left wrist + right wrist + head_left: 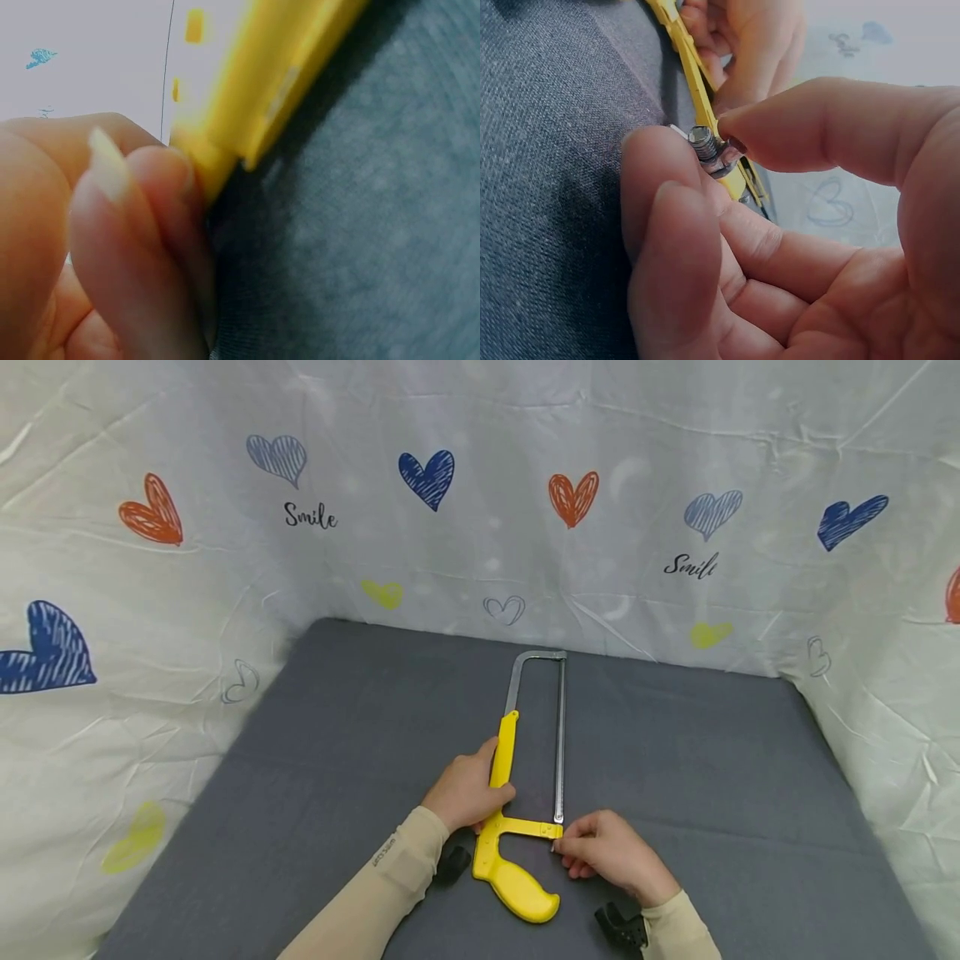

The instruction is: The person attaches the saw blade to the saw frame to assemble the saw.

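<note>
Beige long sleeves [390,868]; black wrist mounts [621,927]

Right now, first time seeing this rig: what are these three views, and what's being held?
No machine here: a person works with two bare hands. The wide picture comes from a head-worn camera; the two close-ups come from cameras on each wrist. On the grey cloth-covered table lies a yellow-handled metal hacksaw, with a heart-printed sheet behind. The left hand grips the saw's yellow frame bar. The right hand pinches the small threaded metal bolt and nut at the blade's near end.
</note>
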The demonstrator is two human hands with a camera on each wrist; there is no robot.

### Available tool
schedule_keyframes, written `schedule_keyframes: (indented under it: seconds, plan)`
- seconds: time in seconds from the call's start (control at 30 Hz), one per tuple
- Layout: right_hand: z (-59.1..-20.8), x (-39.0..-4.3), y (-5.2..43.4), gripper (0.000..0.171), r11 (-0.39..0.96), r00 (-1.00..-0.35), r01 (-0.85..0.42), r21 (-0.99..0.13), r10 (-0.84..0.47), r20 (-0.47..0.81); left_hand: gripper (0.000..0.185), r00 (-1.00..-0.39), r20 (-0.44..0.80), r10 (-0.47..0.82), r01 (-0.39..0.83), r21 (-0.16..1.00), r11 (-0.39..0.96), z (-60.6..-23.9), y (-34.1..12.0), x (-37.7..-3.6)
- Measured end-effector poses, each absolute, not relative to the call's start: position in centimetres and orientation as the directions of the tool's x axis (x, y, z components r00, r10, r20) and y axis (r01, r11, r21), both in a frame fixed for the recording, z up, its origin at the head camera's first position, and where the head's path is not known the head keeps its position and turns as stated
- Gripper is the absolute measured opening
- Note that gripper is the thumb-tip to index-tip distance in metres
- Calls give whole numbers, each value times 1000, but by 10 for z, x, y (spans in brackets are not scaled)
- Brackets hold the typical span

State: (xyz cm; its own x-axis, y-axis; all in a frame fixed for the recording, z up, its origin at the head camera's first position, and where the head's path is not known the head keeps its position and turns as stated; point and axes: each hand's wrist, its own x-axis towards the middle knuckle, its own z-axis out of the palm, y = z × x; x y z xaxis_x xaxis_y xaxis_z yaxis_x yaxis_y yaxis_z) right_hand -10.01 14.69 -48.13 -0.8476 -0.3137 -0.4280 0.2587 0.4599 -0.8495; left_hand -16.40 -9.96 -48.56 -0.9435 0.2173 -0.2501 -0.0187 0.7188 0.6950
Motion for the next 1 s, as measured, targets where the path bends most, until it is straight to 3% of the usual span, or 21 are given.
schedule_keyframes:
  seconds: [0.47, 1.0]
  plan:
    - [-479, -98, 143, 27, 487, -847, 313, -816, -246, -471, 89, -942, -248, 224, -11, 693, 721, -485, -100, -162]
    - [-483, -100, 146, 23, 402, -810, 291, -868, -378, -447, 89, -937, -260, 234, -19, 706, 707, -487, -102, -165]
